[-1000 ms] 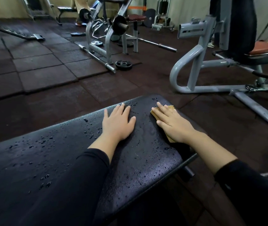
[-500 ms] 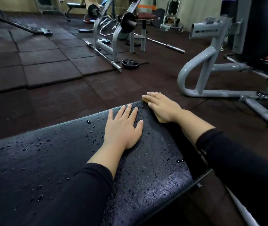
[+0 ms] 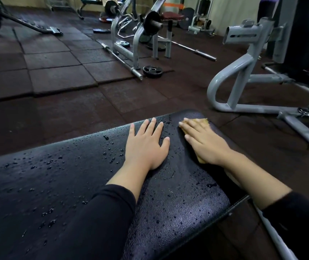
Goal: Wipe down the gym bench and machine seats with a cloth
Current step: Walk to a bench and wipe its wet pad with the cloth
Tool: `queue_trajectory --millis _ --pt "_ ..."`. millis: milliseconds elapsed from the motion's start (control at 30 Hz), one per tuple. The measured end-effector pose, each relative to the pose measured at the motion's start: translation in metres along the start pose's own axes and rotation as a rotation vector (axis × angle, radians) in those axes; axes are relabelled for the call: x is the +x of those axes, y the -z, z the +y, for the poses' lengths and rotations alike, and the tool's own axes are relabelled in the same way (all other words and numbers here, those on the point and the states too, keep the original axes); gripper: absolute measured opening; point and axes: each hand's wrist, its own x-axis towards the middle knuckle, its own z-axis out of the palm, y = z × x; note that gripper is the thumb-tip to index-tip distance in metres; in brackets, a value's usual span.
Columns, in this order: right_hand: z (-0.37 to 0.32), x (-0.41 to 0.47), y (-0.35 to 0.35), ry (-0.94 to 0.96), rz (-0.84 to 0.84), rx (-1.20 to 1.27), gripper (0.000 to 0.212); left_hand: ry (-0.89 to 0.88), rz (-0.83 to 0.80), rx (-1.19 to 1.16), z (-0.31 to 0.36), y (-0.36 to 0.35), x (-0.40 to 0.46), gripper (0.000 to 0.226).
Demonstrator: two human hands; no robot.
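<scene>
The cloth (image 3: 201, 121) lies flat at the far right corner of the bench (image 3: 178, 203), under my right hand (image 3: 204, 143). I press it down with straight fingers held close together, likely so the whole palm drags it across the pad. My left hand (image 3: 146, 145) rests flat beside it, fingers slightly spread, probably to brace me. Water drops (image 3: 110, 158) bead the black pad, thickest to the left, so most of it looks unwiped. Beyond are dark rubber floor tiles (image 3: 56, 79), a barbell (image 3: 121, 59), a plate (image 3: 152, 71) and a grey machine (image 3: 243, 81).
</scene>
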Motion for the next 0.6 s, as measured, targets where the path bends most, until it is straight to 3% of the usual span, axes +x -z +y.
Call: queue_trajectory --millis 167,267,433,600 --pt "0.004 0.07 -0.009 0.152 -0.053 -0.019 0.047 0.006 0.017 0.0 0.0 -0.001 0.0 0.06" --pt "0.037 0.082 -0.006 0.107 -0.076 -0.06 0.05 -0.001 0.014 -0.001 -0.001 0.0 0.0 0.06" --pt "0.067 0.031 0.007 -0.132 -0.081 0.043 0.047 -0.005 0.006 -0.001 0.0 -0.001 -0.002 0.06" --pt "0.028 -0.006 0.001 -0.053 -0.031 0.011 0.047 -0.003 0.004 -0.004 0.0 0.0 0.0 0.061"
